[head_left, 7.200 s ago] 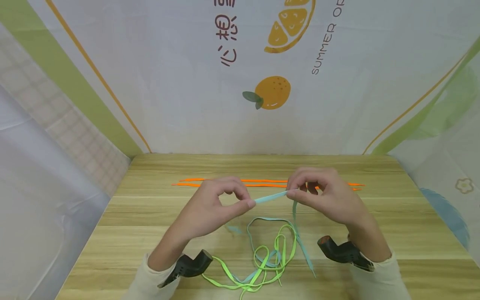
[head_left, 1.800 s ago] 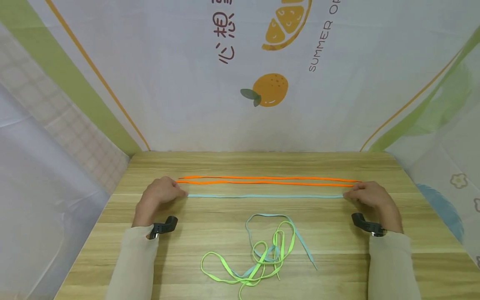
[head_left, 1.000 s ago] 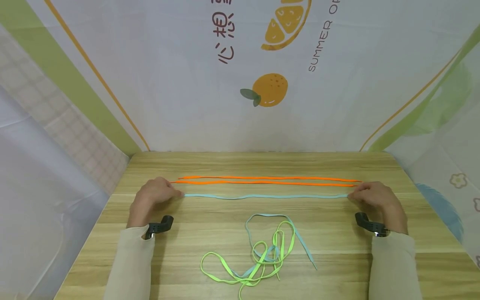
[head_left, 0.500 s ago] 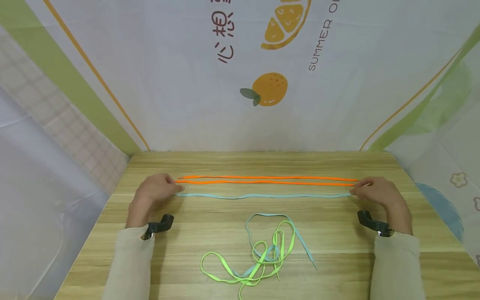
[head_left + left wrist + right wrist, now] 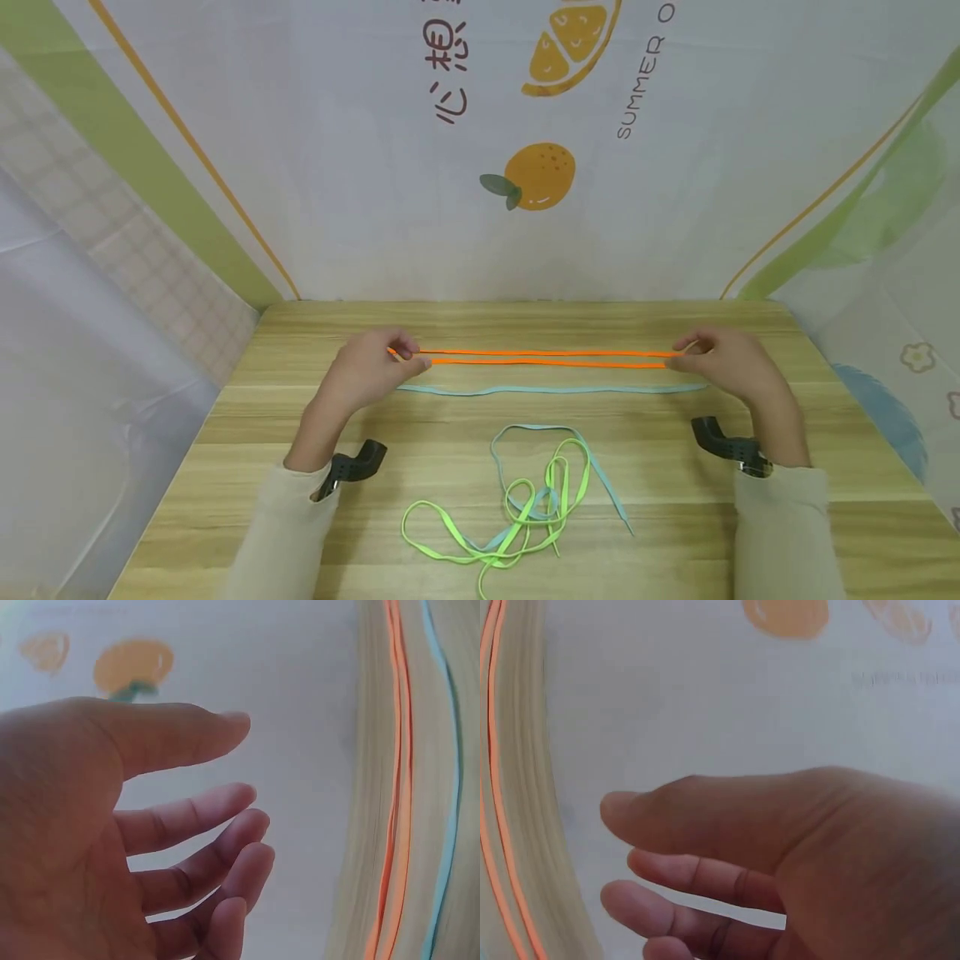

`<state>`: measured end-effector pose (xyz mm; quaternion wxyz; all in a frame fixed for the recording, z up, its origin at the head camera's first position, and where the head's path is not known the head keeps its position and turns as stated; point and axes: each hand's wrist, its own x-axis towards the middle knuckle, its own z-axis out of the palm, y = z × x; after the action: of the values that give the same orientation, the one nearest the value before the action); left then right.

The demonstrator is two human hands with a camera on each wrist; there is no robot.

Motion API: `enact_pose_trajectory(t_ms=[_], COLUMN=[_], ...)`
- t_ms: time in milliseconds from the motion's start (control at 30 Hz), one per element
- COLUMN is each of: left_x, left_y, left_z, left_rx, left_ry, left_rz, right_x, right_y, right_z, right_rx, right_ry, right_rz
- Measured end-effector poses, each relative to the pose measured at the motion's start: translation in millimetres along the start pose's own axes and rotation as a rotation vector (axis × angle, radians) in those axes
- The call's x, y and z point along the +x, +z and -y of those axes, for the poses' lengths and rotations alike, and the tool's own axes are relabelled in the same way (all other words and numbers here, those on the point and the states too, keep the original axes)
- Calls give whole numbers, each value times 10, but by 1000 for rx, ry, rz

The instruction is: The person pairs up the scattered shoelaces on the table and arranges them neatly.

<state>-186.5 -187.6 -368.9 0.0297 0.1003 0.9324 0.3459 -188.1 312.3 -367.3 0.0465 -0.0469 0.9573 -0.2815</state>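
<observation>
A light blue shoelace (image 5: pixel 540 389) lies nearly straight across the table, slightly wavy toward its left end. Just beyond it, two orange shoelaces (image 5: pixel 540 363) stretch side by side, roughly parallel to it. My left hand (image 5: pixel 367 367) hovers over the left ends of the laces, hiding part of them. In the left wrist view this hand (image 5: pixel 127 817) holds nothing, its thumb apart from the loosely bent fingers. My right hand (image 5: pixel 731 367) hovers above the right ends; the right wrist view shows that hand (image 5: pixel 802 855) holding nothing, thumb and fingers apart.
Nearer the front, a bright green shoelace (image 5: pixel 450 522) lies tangled with a second light blue lace (image 5: pixel 609 492). The wooden table (image 5: pixel 300 533) meets a printed white cloth (image 5: pixel 375 208) at its back edge. Both wrists wear black camera mounts.
My hands pinched and stretched one blue lace, pulled it from the tangle and laid it down. They have since let go, risen and moved inward, the left one more.
</observation>
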Motion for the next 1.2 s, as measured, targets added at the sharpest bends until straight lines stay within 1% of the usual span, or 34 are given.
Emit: enact_pose_trajectory(t_ms=[233, 367, 467, 533, 667, 767, 833, 900, 1033, 1200], left_x=[-80, -101, -102, -103, -104, -111, -112, -110, -103, -97], left_y=[245, 406, 548, 640, 807, 898, 950, 999, 1079, 1124], left_z=[-314, -422, -467, -487, -484, -470, -463, -450, -419, -400], left_rx=[-25, 15, 56, 76, 118, 135, 150, 172, 208, 214], left_ry=[86, 128, 147, 152, 166, 169, 156, 143, 127, 127], left_rz=[94, 123, 144, 165, 225, 261, 276, 288, 308, 294], right_x=[20, 14, 12, 16, 56, 81, 92, 98, 92, 76], right_y=[195, 366, 498, 580, 728, 823, 885, 941, 1016, 1059], right_z=[424, 666, 807, 875, 937, 950, 958, 977, 1032, 1080], right_rx=[-17, -41, -58, -71, -75, -58, -55, -64, -89, -97], right_ry=[-131, -193, -215, -226, -288, -344, -363, -369, -342, -352], right_rz=[9, 31, 61, 86, 151, 194, 214, 229, 258, 265])
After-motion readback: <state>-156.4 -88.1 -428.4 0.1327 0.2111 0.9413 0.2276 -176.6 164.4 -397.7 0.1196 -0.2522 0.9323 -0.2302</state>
